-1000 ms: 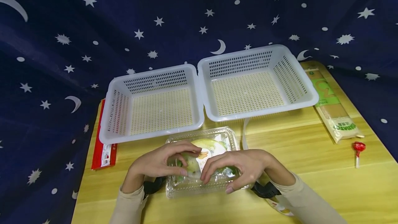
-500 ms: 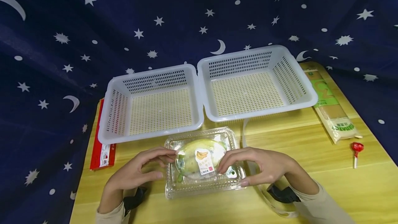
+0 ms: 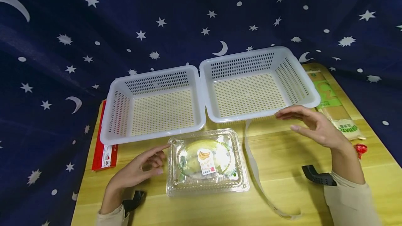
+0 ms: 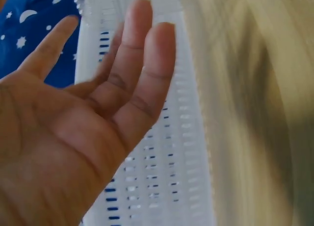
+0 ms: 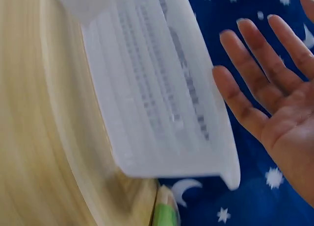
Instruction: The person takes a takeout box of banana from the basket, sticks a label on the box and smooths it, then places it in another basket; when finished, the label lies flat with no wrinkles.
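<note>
A clear plastic clamshell box (image 3: 201, 186) sits lidded on the table, a banana-picture label (image 3: 206, 161) on top and pale yellow-green contents inside. My left hand (image 3: 139, 168) is at its left side, index fingertip right at the upper left corner, the other fingers loosely bent. In the left wrist view that hand (image 4: 98, 108) shows an empty palm. My right hand (image 3: 314, 128) hovers by the front right rim of the right white basket (image 3: 251, 118), holding nothing. The right wrist view shows this hand (image 5: 274, 88) with spread fingers beside the basket wall (image 5: 147, 88).
Left of the right basket stands a second white basket (image 3: 157, 133). A red packet (image 3: 105, 156) lies partly under it. A long pale strip (image 3: 255, 170) curls over the table (image 3: 220, 212). At right lie a green-and-clear noodle packet (image 3: 333, 109) and a red lollipop (image 3: 360, 148), partly covered by my arm.
Both hands have come away from over the clamshell box. The left moved to its left side; the right left the box's right edge and went up and right to the right basket.
</note>
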Demonstrator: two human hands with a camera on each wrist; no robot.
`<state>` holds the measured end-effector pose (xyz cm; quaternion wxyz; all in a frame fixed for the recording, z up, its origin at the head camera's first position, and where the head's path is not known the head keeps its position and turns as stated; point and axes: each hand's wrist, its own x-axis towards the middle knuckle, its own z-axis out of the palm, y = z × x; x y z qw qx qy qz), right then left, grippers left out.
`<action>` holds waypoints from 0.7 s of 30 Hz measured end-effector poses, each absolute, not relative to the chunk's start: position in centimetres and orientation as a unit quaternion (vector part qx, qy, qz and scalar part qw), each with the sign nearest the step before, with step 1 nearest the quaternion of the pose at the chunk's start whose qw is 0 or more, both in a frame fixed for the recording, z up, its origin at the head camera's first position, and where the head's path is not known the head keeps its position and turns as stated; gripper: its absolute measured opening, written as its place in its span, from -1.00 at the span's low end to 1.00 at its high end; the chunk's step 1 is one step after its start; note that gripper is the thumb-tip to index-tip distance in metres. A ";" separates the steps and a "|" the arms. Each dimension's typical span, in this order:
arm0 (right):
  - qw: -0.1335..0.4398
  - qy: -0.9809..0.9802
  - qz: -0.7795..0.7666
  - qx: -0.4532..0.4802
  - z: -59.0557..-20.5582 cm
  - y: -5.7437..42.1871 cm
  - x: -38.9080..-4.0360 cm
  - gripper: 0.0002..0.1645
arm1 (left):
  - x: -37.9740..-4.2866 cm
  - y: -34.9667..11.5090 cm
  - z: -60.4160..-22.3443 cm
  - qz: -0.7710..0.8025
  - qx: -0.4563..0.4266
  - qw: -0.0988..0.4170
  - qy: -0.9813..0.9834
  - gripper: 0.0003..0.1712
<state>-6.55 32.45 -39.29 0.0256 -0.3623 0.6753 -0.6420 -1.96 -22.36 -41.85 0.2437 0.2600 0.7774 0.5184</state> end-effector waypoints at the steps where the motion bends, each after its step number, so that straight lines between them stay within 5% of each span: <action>1: 0.016 0.666 -0.658 -0.351 -39.4 33.2 -6.9 -0.50 | -2.0 -22.3 -42.0 0.518 0.264 0.237 0.779 -0.19; 12: -0.135 0.673 -0.695 -0.213 -41.1 37.2 -9.7 -0.47 | -3.3 -20.4 -43.9 0.500 0.276 0.216 0.792 -0.04; 21: -0.148 0.657 -0.726 -0.142 -42.2 38.4 -10.4 -0.35 | -3.9 -19.3 -44.1 0.507 0.288 0.220 0.782 -0.03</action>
